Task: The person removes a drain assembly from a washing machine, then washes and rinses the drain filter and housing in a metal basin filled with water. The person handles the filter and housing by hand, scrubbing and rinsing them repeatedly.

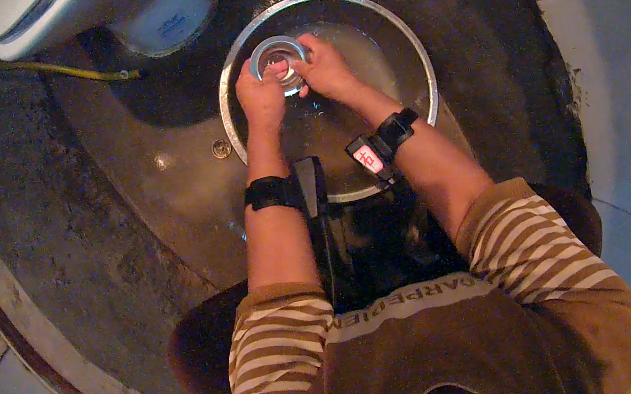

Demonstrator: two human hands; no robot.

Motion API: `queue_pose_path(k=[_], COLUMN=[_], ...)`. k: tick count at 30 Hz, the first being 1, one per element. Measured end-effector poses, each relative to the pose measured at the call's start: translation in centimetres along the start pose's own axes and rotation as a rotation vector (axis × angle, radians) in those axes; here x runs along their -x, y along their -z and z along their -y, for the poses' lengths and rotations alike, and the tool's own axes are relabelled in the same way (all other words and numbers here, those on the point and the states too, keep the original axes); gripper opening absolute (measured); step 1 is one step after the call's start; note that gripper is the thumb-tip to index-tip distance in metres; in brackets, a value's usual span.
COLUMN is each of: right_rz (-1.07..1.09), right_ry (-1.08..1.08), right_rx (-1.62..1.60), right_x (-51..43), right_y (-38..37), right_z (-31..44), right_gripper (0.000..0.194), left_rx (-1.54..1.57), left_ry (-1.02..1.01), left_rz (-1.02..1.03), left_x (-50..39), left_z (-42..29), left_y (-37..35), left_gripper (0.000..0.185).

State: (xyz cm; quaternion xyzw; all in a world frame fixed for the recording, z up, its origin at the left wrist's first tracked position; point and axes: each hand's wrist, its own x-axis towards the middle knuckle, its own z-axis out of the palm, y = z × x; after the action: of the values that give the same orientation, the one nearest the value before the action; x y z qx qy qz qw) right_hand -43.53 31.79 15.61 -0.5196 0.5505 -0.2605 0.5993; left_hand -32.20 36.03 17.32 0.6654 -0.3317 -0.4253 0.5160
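Observation:
Both hands hold one small round vessel (276, 41), perhaps a glass jar or cup, with its round opening facing up towards me. My left hand (261, 96) grips its left side, and my right hand (328, 66) grips its right side. Fingers show within the ring of its rim; whether they are inside or seen through a clear wall, I cannot tell. The vessel is over a wide metal basin (426, 62) that stands in front of me. Cloudy water (370, 53) seems to lie in the basin. A black strap with a device is on each wrist.
A white toilet (167, 21) stands at the upper left. A yellow hose (82, 71) ends beside its base. Left of the basin, a round floor drain (221, 148) sits in the wet, dark floor (153, 161). Pale tiled walls (589, 38) rise at both sides.

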Motion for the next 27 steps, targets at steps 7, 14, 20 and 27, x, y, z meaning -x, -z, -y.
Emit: queue_pose_path(k=[7,14,20,27], right_rz=[-0.043,0.112,-0.416,0.43], right_ry=[0.425,-0.001,-0.149,-0.273], right_rx=[0.902,-0.106,-0.393,-0.043], right_x=[1.5,0.8,1.5,2.2], right_y=[2.1,3.0,5.0,0.2], right_z=[3.4,-0.3,-6.0,0.9], right_gripper=[0.032,0.045,0.034,0.024], left_rx=[0.032,0.35,0.958,1.24], left_ry=[0.215,0.278,0.492,0.491], left_rz=[0.411,0.398,0.16,0.098], left_x=[0.1,3.0,3.9,3.2], left_z=[-0.6,2.0,4.7,6.4], left_y=[3.2,6.3,7.1,6.3], left_gripper=[0.033,0.027,0.034,0.041])
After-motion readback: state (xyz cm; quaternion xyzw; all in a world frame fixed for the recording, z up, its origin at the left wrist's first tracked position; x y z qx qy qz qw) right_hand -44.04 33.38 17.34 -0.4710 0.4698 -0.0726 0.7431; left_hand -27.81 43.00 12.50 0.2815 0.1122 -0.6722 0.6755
